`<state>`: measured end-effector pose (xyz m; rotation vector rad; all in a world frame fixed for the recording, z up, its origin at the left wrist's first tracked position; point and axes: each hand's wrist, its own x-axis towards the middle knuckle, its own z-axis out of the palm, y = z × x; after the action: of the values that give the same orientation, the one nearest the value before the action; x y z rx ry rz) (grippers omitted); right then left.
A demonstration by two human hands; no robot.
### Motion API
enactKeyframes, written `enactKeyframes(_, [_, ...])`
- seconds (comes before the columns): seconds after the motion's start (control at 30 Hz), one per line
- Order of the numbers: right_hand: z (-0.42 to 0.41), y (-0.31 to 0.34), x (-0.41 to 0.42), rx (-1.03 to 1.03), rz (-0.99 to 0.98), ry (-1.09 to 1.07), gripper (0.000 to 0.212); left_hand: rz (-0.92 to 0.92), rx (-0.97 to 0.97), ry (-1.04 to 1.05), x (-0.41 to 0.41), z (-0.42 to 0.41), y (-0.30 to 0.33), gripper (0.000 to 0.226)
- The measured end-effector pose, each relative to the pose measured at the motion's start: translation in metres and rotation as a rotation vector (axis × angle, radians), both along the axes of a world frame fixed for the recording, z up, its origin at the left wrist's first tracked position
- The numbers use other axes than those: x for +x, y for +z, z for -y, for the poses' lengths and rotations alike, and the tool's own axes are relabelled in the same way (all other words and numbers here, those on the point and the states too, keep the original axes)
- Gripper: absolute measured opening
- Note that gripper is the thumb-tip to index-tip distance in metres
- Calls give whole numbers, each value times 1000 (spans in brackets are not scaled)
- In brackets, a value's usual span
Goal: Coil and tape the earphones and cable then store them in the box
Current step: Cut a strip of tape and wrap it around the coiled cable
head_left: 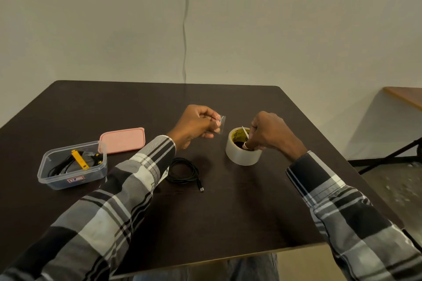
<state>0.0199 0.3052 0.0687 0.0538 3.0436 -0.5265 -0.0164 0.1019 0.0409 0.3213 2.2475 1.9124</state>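
L hand (196, 124) pinches a cut tape strip (220, 123) up off the counter (228, 212), ready for the coiled cable (183, 170) below. R hand (266, 131), fingers hooked in the roll (242, 150), steadies it. Box (72, 165) open, lid (122, 140) beside.

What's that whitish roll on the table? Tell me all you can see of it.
The tape roll is a wide ring of pale, translucent-looking tape wound on a core printed yellow and black inside. It lies flat on the dark table, hole upward, right of the coiled black cable. The right hand rests on its rim, fingers curled into the hole, holding it. The left hand pinches a clear tape piece just beside it.
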Motion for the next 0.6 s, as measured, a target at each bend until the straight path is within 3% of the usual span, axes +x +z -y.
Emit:
enactKeyframes(0.2, [1,4,-2,17,61,21,21,4,-7,4,1,-1,-1,19])
enactKeyframes(0.43, [-6,15,3,6,100,32,4,9,6,-3,2,-1,1,20])
enactKeyframes(0.53, [-6,19,5,-97,-51,-10,13,7,21,-18,4,0,3,20])
enactKeyframes(0.6, [-1,18,7,-294,-200,-42,15,-1,24,-35,6,0,5,21])
